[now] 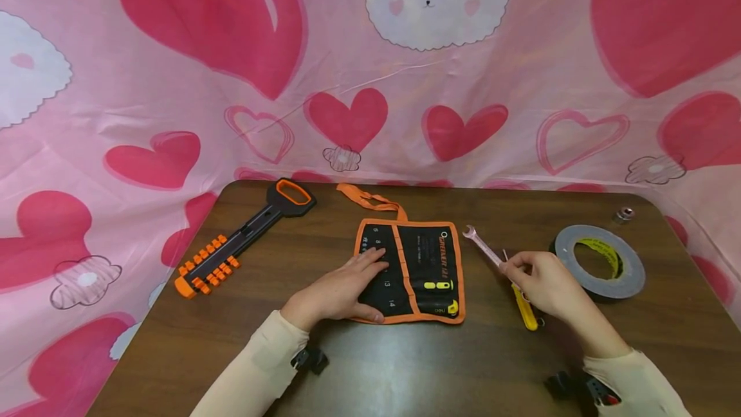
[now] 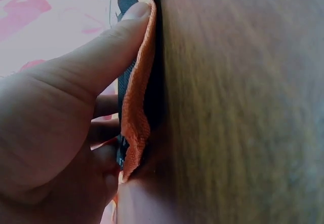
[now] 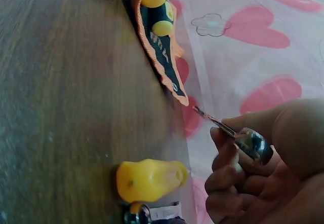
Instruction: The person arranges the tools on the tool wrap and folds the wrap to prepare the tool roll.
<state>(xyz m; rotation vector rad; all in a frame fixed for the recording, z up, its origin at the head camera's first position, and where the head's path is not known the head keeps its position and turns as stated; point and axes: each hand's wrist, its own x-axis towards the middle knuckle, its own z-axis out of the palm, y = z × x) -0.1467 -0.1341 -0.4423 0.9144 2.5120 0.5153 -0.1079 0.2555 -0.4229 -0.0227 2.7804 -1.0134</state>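
Note:
A black tool pouch (image 1: 429, 256) with orange edging and printed size numbers lies flat at the middle of the table. My left hand (image 1: 341, 288) rests on its left part, fingers extended. In the left wrist view the thumb lies over the pouch's orange edge (image 2: 139, 87). To the right of the pouch, my right hand (image 1: 541, 282) pinches a silver combination wrench (image 1: 483, 246) between thumb and fingers, its open end pointing away to the left. Below that hand lies a yellow-handled screwdriver (image 1: 524, 307), partly hidden by the fingers.
A roll of grey tape (image 1: 628, 269) lies right of the right hand, with a small metal socket (image 1: 624, 214) behind it. At the left lies a black rack (image 1: 249, 227) with orange clips. An orange strap (image 1: 370, 198) trails behind the pouch.

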